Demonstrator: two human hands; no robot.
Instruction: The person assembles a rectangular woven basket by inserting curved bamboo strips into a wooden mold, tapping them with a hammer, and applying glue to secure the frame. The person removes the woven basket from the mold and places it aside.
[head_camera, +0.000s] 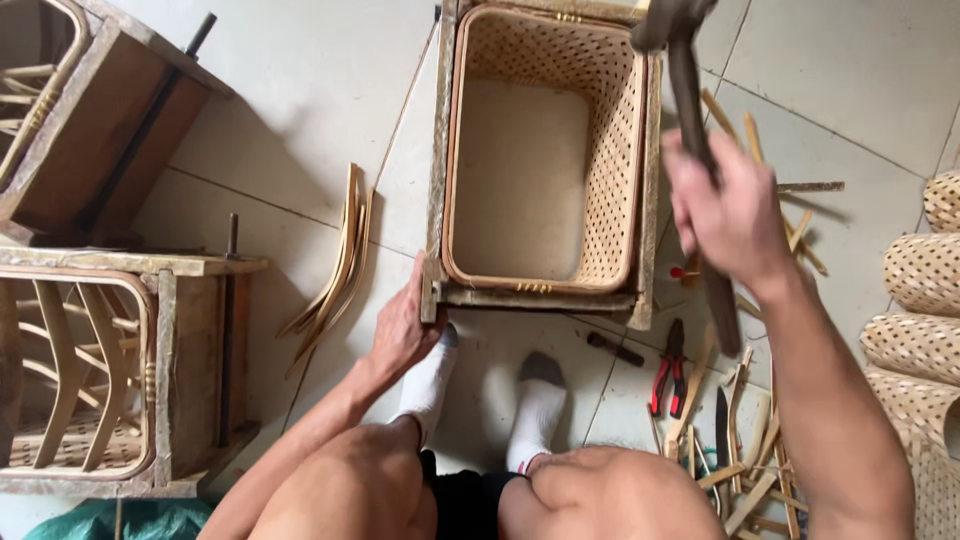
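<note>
The woven basket (545, 150) sits on the floor, inside its wooden frame (437, 200). It looks light but stiff. The left hand (405, 325) grips the frame's corner. The right hand (725, 215) is wrapped tight around a hammer (690, 90), above the basket's right side.

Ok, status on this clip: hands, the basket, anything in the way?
Right hand grips raised hammer. Left hand steadies wooden frame around woven basket. Pliers, bamboo offcuts on floor nearby.

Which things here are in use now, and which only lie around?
In use: hammer in right hand; woven basket in wooden frame, held by left hand.
Lying about: red pliers, bamboo strips, knife.
</note>
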